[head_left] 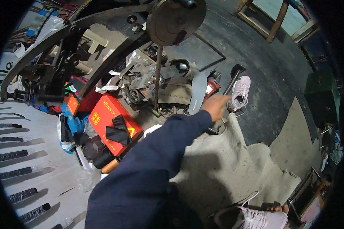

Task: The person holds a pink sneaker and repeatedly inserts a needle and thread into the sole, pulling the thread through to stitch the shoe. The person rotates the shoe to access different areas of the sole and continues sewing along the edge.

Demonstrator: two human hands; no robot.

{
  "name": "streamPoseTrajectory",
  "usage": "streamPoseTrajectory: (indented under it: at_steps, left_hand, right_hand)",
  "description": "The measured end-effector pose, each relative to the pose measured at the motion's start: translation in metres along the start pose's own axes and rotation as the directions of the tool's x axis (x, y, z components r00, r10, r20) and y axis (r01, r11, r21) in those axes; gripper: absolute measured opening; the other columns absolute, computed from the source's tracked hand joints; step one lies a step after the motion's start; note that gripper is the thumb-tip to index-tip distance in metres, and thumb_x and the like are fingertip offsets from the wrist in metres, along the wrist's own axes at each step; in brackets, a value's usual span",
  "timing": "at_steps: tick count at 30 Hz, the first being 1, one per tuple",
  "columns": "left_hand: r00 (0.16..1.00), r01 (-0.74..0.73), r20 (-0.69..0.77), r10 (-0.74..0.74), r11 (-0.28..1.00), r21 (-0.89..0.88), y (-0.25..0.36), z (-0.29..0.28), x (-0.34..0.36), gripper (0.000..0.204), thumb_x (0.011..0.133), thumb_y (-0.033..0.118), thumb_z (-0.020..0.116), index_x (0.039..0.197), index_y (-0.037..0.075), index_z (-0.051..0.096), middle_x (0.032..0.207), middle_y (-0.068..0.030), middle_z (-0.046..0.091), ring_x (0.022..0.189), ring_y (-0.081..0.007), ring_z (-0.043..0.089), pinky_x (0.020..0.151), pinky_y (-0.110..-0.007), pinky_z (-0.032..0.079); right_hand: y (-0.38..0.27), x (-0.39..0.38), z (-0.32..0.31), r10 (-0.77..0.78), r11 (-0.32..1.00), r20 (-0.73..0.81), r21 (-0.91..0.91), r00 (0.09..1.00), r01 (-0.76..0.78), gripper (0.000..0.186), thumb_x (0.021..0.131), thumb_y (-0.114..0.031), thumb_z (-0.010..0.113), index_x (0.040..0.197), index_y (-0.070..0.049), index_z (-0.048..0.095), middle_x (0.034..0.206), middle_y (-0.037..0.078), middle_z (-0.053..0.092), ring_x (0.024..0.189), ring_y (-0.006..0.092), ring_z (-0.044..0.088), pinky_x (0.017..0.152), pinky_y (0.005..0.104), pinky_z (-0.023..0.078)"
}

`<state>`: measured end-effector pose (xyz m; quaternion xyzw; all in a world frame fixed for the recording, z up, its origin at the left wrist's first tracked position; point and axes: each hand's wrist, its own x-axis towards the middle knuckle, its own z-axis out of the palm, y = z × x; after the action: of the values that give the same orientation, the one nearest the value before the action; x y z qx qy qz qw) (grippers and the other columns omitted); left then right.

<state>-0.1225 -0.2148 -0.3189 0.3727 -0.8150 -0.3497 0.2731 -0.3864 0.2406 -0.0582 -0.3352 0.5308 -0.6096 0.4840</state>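
My left hand, in a dark blue sleeve, reaches out over the work area with its fingers closed. It is around the shaft of a hammer whose dark head points away from me. Just right of it, a pale pink sneaker with laces sits on the dark floor. The matching pink sneaker is close to me at the lower right edge. Fingertips of my right hand show along its far side; the rest of that hand is hidden. A grey insole lies left of my left hand.
A beige cloth spreads before me. On the left are a red shoebox with black pieces on it and a cast-iron machine with a round wheel. Scraps and small hardware pile up behind. A green box stands far right.
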Motion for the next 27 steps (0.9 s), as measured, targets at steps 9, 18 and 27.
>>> streamPoseTrajectory:
  at_steps: [9, 18, 27]
  left_hand:
    - [0.907, 0.22, 0.072, -0.416, 0.613, 0.759, -0.075, -0.139, -0.051, 0.086, 0.068, 0.021, 0.082, 0.144, 0.026, 0.042, 0.143, -0.0181, 0.039, 0.137, -0.0401, 0.035, 0.112, -0.052, 0.033]
    - [0.952, 0.304, -0.157, -0.263, 0.868, 0.392, -0.052, -0.144, -0.054, 0.04, 0.073, 0.01, 0.068, 0.112, 0.014, 0.057, 0.122, -0.0147, 0.055, 0.116, -0.0385, 0.053, 0.094, -0.051, 0.045]
    - [0.943, 0.322, 0.196, -0.268, 0.881, -0.347, 0.083, -0.099, -0.118, 0.041, 0.074, -0.001, 0.055, 0.113, 0.007, 0.046, 0.104, -0.0227, 0.059, 0.103, -0.0435, 0.06, 0.089, -0.044, 0.048]
  right_hand:
    - [-0.019, 0.015, 0.031, 0.708, 0.695, -0.512, 0.628, 0.486, -0.352, 0.028, 0.081, -0.03, 0.064, 0.081, -0.002, 0.068, 0.074, 0.014, 0.068, 0.066, 0.0282, 0.064, 0.063, 0.0444, 0.054]
    - [-0.025, 0.025, 0.049, 0.388, 0.921, -0.651, 0.305, 0.653, -0.243, 0.032, 0.083, -0.036, 0.062, 0.092, -0.005, 0.062, 0.08, 0.014, 0.065, 0.07, 0.0301, 0.063, 0.067, 0.0472, 0.051]
    - [-0.034, 0.063, 0.087, 0.252, 0.892, -0.957, 0.173, 0.141, -0.417, 0.026, 0.08, -0.031, 0.063, 0.079, -0.005, 0.066, 0.07, 0.014, 0.065, 0.062, 0.0298, 0.063, 0.059, 0.046, 0.052]
